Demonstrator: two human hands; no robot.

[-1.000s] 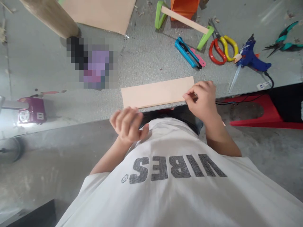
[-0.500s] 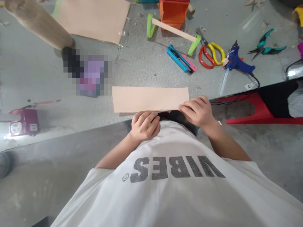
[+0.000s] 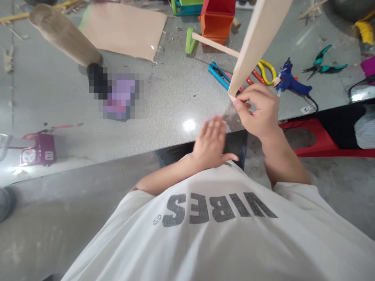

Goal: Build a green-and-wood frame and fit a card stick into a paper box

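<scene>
My right hand [image 3: 260, 111] pinches the lower corner of a long beige strip [image 3: 256, 43], thin and flat like card or veneer. The strip rises away from the table at a slant and runs out of the top of the view. Beside it, my left hand [image 3: 212, 140] is held flat at the table's front edge, fingers stretched and thumb apart, holding nothing. Behind the strip, partly hidden, lie a blue cutter [image 3: 219, 75] and scissors with red and yellow handles [image 3: 268, 72]. A thin wooden stick with a green triangular end [image 3: 215, 43] lies beyond them.
On the grey table [image 3: 164, 97] lie a beige sheet [image 3: 129, 29], a blue glue gun [image 3: 291, 80], pliers [image 3: 322, 66] and an orange folded piece [image 3: 217, 25]. Another person's arm [image 3: 64, 35] reaches in from the left near a purple blurred object [image 3: 121, 95]. A red stool [image 3: 331, 144] stands right.
The strip has swung from lying level along the table edge to slanting upward in my right hand. My left hand has let go of it, opened flat and moved right.
</scene>
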